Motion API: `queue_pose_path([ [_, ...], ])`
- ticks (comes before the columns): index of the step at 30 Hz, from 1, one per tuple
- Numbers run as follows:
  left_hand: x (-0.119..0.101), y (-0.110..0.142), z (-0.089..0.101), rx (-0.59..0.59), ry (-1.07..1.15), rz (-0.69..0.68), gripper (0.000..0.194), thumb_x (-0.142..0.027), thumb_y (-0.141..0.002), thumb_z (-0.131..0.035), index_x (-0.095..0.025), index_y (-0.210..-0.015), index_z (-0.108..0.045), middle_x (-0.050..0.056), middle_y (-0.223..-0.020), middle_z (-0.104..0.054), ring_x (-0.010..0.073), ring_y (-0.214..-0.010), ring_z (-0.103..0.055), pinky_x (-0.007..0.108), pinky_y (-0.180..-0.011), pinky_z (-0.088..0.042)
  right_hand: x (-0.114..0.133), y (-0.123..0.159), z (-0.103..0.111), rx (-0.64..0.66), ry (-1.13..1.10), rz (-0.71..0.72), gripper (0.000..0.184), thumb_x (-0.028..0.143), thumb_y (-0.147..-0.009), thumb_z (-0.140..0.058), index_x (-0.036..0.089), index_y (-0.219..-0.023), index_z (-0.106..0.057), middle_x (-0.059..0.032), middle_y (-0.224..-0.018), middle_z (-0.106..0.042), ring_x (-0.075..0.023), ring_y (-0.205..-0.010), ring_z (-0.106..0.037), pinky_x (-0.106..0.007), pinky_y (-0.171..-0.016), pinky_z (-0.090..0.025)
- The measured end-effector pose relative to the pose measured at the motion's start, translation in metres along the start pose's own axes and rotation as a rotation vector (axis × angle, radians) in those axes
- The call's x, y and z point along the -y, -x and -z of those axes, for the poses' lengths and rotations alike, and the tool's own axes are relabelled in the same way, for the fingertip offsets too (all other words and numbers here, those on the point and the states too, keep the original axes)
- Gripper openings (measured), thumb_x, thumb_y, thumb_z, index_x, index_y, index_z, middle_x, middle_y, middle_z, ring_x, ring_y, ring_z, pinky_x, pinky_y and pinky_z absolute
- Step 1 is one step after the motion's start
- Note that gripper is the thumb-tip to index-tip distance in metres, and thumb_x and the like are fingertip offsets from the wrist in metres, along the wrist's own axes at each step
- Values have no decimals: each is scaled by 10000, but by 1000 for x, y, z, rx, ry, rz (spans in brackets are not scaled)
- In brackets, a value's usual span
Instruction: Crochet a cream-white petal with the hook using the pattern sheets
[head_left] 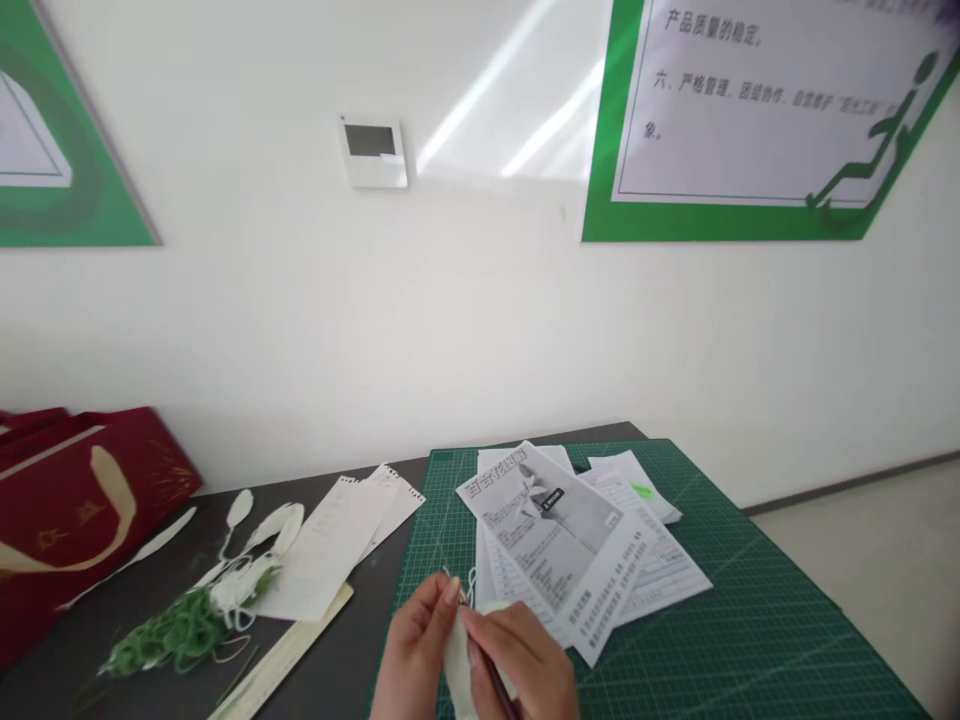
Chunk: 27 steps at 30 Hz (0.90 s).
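My left hand point(416, 640) pinches a narrow white crochet piece point(459, 668), which hangs down between my hands over the cutting mat. A thin strand of white yarn point(472, 580) loops up beside the fingertips. In my right hand point(529, 660) is a crochet hook point(496, 682) with a dark brownish handle, held like a pen. Its tip meets the top of the white piece at the left fingertips, where the fingers partly hide it. Both hands are close together at the bottom middle of the view.
Printed sheets point(547, 540) lie on the green cutting mat point(720, 570). To the left are notebook pages point(322, 545), a pale strip point(289, 650), green yarn point(180, 630), white petal-shaped pieces point(277, 525) and a red gift bag point(97, 500). A white wall point(360, 320) stands behind.
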<state>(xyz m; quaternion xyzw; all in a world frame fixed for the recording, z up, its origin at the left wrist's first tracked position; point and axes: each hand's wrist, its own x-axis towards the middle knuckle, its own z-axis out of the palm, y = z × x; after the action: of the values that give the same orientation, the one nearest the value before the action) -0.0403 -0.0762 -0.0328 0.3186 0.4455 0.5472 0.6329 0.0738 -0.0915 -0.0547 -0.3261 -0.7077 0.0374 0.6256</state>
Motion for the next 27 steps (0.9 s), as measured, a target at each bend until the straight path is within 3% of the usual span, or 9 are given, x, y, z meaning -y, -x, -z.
queue_pose_path([
  [4,1,-6,-8,47,24,43,400,-410,-498,-865,-162,-598,-568,-66,-506,-485,72,-464,-403,176,-447,-326,-7,-2,3,-39,231,147,321,86,-857,-473,121,-1148,-605,-100,-692,-711,-206,-542,-629,-302,-461,-539],
  [8,7,-10,-15,72,85,98,401,-366,-486,-880,-168,-585,-547,-69,-504,-502,67,-459,-449,170,-462,-370,-14,0,7,-75,312,200,312,95,-873,-456,116,-1151,-597,-117,-727,-737,-215,-571,-673,-305,-485,-568],
  [14,15,-8,-19,211,10,87,377,-459,-621,-793,-204,-625,-515,-77,-407,-485,63,-280,-387,175,-320,-278,-22,8,6,-179,302,206,363,102,-889,-421,130,-1216,-577,-112,-697,-744,-208,-551,-700,-282,-487,-580],
  [19,14,-10,-22,200,86,152,334,-382,-596,-830,-185,-634,-563,-59,-422,-523,73,-317,-449,169,-344,-319,-26,18,1,-242,305,147,356,119,-896,-416,142,-1213,-576,-110,-710,-736,-203,-545,-700,-262,-453,-558],
  [22,11,-18,-26,186,92,174,306,-334,-565,-853,-158,-636,-613,-43,-433,-551,70,-342,-463,170,-363,-354,-27,21,7,-74,312,122,392,109,-883,-456,147,-1265,-531,-123,-818,-736,-214,-664,-710,-277,-547,-584],
  [25,2,-35,-26,208,88,200,285,-317,-562,-848,-144,-618,-628,-28,-452,-573,75,-385,-497,176,-408,-417,-40,12,34,322,338,45,488,122,-868,-485,176,-1352,-450,-109,-956,-723,-231,-826,-690,-326,-696,-600],
  [26,-2,-41,-26,218,83,210,280,-318,-586,-831,-144,-590,-611,-16,-472,-586,86,-420,-526,182,-432,-442,-49,5,49,440,383,-40,536,113,-865,-474,177,-1392,-400,-108,-1029,-709,-228,-912,-674,-335,-774,-590],
  [27,-7,-48,-25,231,68,222,255,-310,-612,-812,-141,-606,-622,7,-522,-623,101,-458,-556,192,-448,-464,-63,-2,67,478,490,-184,557,75,-864,-450,192,-1405,-380,-100,-1099,-688,-210,-980,-656,-316,-823,-577],
])
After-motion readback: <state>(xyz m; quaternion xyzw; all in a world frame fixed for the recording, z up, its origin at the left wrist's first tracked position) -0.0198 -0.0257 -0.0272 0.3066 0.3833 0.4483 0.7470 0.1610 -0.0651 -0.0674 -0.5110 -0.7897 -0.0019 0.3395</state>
